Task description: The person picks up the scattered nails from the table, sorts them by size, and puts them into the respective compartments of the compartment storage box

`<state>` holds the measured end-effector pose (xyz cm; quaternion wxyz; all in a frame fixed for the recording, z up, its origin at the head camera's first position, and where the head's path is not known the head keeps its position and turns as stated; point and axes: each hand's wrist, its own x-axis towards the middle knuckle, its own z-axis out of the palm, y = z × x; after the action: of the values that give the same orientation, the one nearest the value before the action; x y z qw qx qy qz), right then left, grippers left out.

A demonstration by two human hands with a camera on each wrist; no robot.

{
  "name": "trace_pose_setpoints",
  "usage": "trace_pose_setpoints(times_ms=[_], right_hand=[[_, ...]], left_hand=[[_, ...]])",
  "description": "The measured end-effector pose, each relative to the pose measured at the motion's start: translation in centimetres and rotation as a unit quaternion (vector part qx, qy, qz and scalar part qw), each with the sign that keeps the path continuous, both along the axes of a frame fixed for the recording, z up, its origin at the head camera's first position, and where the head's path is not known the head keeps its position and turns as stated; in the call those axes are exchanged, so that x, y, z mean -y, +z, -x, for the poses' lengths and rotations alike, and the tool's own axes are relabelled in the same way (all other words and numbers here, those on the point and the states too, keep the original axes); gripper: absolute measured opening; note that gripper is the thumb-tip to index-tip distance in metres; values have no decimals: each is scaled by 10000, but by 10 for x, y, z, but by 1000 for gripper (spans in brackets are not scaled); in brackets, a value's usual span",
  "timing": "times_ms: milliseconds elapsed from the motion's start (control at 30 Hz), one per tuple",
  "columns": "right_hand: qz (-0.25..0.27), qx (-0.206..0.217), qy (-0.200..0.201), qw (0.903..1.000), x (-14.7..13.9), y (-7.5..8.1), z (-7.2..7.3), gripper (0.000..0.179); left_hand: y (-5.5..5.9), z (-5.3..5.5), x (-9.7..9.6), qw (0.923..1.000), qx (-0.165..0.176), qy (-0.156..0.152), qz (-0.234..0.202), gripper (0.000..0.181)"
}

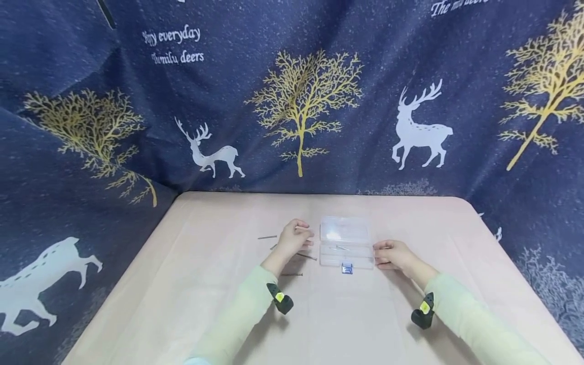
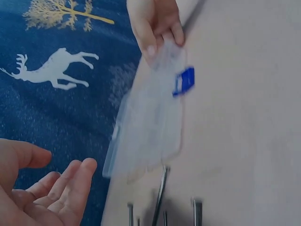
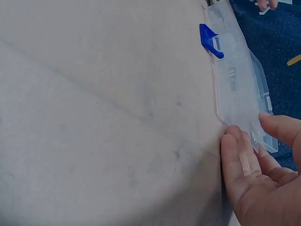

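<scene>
A clear plastic box [image 1: 325, 258] with a blue latch [image 1: 347, 268] stands with its lid [image 1: 344, 229] raised at the back. Inside it lies at least one slim metal nail [image 1: 341, 248]. My right hand [image 1: 396, 256] holds the box's right end, thumb and fingers set against it. Left of the box, my left hand [image 1: 294, 241] hovers with loosely bent fingers and nothing in them. Several long nails lie on the table around and under it, among them one [image 1: 267, 237] at the back left and another [image 1: 292, 275] nearer me.
A pale pink cloth covers the table [image 1: 173, 294]. Dark blue fabric [image 1: 255, 30] printed with white deer and golden trees hangs behind and along both sides. Each wrist wears a small black camera, the left camera [image 1: 281, 299] and the right camera [image 1: 423, 312].
</scene>
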<state>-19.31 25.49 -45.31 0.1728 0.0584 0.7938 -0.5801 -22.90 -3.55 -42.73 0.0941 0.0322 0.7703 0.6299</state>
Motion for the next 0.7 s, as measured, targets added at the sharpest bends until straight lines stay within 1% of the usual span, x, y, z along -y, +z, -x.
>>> trace_pose_setpoints(times_ms=[167, 333, 433, 500, 700], right_hand=[[-49, 2, 55, 10000, 0, 1, -1, 48], [33, -19, 76, 10000, 2, 0, 0, 50], [117, -21, 113, 9999, 1, 0, 0, 49], [194, 6, 120, 9997, 0, 0, -1, 49], [473, 170, 111, 9987, -2, 0, 0, 50]], left_hand=[[-2, -1, 19, 9984, -302, -111, 457, 27], [0, -3, 38, 9927, -543, -181, 1059, 28], [0, -2, 48, 9854, -650, -290, 1544, 26], [0, -2, 53, 9786, -737, -420, 1874, 26], [-7, 1, 67, 9622, -995, -823, 2397, 21]])
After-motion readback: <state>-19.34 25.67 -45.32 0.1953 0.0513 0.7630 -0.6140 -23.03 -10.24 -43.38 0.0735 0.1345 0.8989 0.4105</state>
